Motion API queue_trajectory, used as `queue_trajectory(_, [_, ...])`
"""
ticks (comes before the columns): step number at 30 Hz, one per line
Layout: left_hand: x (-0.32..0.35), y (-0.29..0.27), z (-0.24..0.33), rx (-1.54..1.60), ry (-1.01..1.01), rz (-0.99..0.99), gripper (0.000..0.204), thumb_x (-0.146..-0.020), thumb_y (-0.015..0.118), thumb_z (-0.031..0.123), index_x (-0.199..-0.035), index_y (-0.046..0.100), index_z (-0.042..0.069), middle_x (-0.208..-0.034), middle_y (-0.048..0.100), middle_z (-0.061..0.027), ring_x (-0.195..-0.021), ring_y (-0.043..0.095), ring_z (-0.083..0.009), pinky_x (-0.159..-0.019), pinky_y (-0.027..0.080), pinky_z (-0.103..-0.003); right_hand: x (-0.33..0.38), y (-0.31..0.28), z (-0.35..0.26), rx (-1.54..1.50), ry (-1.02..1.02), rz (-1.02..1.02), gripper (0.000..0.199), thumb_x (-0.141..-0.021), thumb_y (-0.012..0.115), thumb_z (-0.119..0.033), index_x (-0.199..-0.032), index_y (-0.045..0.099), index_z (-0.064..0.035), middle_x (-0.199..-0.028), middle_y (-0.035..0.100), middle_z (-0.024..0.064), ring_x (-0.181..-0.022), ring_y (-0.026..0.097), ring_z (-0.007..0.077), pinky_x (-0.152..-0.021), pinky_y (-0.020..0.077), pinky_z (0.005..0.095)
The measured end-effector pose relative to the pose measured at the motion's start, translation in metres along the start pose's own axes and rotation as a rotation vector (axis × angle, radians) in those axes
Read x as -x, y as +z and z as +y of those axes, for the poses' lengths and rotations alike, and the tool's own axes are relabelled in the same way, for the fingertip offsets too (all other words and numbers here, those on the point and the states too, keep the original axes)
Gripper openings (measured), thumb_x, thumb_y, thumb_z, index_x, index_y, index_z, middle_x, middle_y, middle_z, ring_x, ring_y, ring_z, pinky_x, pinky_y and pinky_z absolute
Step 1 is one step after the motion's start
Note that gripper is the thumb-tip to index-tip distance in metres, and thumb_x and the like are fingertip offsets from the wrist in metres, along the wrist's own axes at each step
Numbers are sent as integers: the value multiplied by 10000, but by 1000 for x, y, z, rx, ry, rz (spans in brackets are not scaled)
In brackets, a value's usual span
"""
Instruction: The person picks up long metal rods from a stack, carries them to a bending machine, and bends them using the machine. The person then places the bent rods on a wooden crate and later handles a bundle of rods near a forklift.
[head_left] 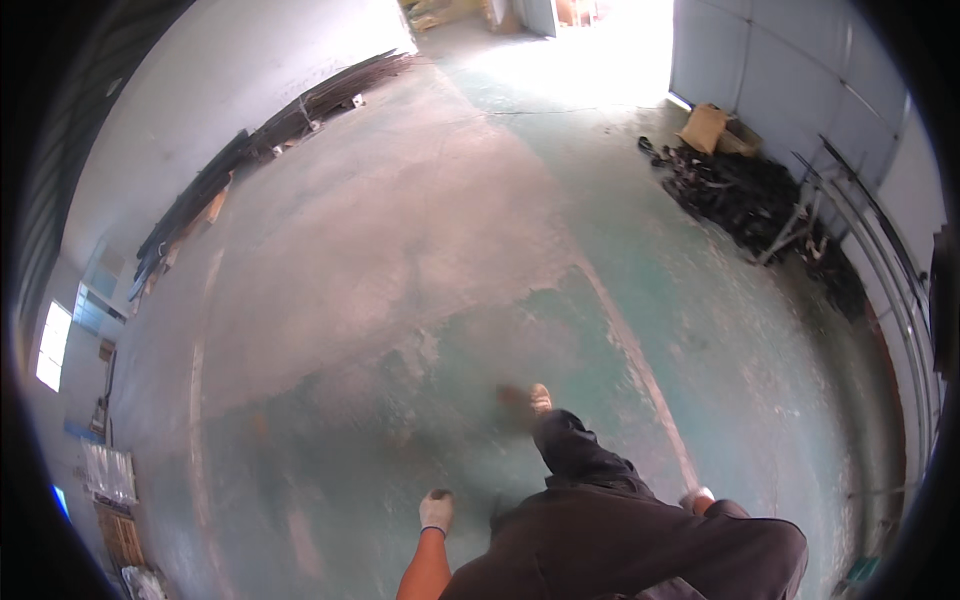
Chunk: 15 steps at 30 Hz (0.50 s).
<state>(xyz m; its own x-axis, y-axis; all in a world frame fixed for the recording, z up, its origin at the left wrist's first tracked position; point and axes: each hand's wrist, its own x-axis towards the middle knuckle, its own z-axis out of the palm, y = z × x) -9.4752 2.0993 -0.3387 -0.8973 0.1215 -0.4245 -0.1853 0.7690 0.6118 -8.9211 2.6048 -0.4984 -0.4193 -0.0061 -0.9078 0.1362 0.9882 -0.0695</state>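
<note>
My left hand [436, 512], in a white glove with a dark patch at the fingers, hangs beside my body above the green floor [340, 470]. Its fingers look curled in, and no object shows in them. On the other side, my right hand [698, 497] also wears a pale glove. It is small in view and partly covered by my dark clothing, so its fingers cannot be made out. One foot in a tan shoe [541, 399] is stretched forward on the floor; neither hand touches anything that I can see.
Long dark bars [320, 105] lie along the left wall. To the right are a heap of black pieces [735, 195], a cardboard box [704, 128] and a metal frame [868, 215]. A bright doorway [615, 60] stands ahead. Worn, pale patches mark the floor.
</note>
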Motion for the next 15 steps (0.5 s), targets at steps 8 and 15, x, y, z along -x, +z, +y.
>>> queue_trajectory(8, [-223, -14, 57, -563, 108, -430, 363, -910, 549, 299, -1064, 769, 55, -1049, 744, -253, -1065, 714, -416, -885, 565, -480, -191, -468, 27, -642, 126, 246, 216, -883, 692, -266, -960, 756, -75, -949, 783, 122, -877, 760, 316, -798, 589, 454])
queue_trajectory(15, [-393, -33, 225, 60, -127, -112, 357, -903, 571, 338, -1081, 786, 118, -1123, 740, -200, -1110, 685, -425, -930, 558, -469, -192, -1066, 12, -948, -14, 789, 483, -921, 680, -422, -1262, 720, -83, -1256, 726, 168, -1206, 670, 338, -1029, 523, 411])
